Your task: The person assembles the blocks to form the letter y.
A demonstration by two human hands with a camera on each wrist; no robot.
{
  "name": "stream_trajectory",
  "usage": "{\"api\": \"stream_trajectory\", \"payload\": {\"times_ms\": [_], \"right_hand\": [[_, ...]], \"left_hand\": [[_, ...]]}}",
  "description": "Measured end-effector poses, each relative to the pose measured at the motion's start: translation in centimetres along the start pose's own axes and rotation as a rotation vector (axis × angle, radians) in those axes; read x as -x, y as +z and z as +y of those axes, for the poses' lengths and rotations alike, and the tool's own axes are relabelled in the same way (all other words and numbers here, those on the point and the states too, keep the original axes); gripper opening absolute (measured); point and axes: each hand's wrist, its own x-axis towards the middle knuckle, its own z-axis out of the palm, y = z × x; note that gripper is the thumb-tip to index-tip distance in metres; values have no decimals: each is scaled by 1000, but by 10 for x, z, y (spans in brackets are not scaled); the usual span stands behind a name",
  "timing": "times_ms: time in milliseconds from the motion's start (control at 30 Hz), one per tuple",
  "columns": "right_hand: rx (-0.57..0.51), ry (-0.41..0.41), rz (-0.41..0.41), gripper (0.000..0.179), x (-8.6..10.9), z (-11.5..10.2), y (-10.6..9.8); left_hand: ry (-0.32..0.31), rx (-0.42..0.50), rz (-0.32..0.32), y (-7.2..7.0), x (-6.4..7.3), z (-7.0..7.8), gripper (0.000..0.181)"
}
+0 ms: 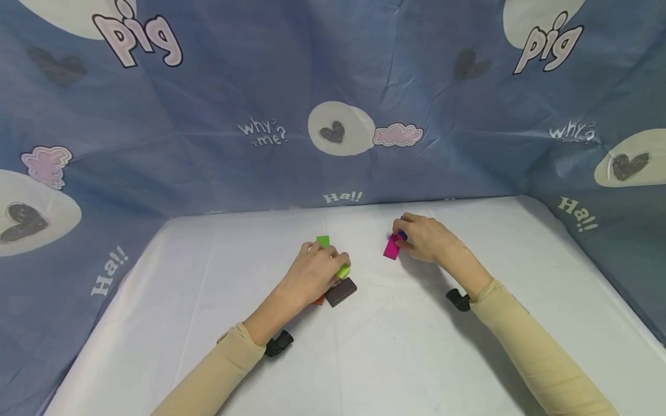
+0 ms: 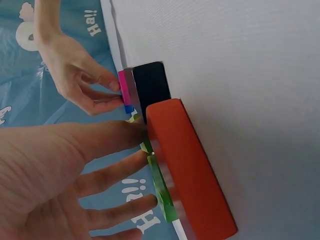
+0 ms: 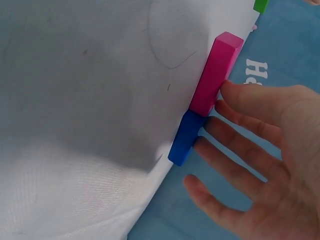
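My left hand (image 1: 314,268) pinches a lime-green block (image 1: 343,271) between thumb and fingers, low over the table. A green block (image 1: 322,241) lies just beyond its fingers. Beside the hand are a dark brown block (image 1: 341,292) and a red-orange block (image 2: 190,170), the latter mostly covered by the hand in the head view. My right hand (image 1: 424,238) holds a pink block (image 3: 215,75), thumb on its side. A blue block (image 3: 187,137) meets the pink one end to end, with the middle and ring fingertips at it.
A white cloth (image 1: 395,346) covers the table under both hands. Blue printed fabric (image 1: 286,75) rises behind the table and along its sides. Black wrist mounts (image 1: 279,343) show below both forearms.
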Motion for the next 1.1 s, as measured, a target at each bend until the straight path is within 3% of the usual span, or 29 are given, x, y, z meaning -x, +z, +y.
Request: {"api": "stream_trajectory", "payload": {"times_ms": [467, 1100], "right_hand": [[-13, 23, -4, 19, 0, -1, 0], [14, 19, -8, 21, -1, -3, 0]], "left_hand": [[13, -48, 2, 2, -6, 6, 32], [20, -45, -22, 9, -25, 18, 29]]}}
